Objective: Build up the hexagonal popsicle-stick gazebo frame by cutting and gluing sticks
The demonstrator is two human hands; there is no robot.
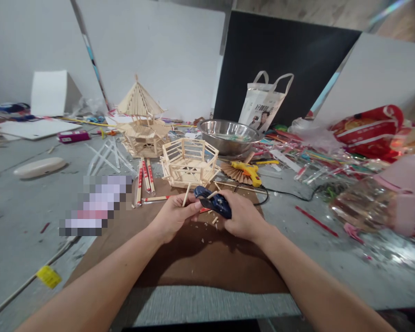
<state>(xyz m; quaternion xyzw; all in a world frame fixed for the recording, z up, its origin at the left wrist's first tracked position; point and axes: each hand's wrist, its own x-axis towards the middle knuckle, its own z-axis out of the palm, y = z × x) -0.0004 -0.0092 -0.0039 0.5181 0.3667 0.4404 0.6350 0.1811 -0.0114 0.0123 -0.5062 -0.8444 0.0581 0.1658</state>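
The left hand [173, 216] pinches 1 stick [186, 195]; the right hand [244, 216] grips the blue tool [222, 205] — best brace the stick steadily, thumb clear of the tool's tip.

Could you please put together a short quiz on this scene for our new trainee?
1. Multiple choice: what is the right hand holding?
A) a yellow glue gun
B) a dark blue tool
C) a white bag

2. True or false: in the picture, the roofed wooden model stands to the left of the metal bowl.

3. Fill in the missing word: the left hand is holding a thin, light-coloured ____.

Key: 1. B; 2. True; 3. stick
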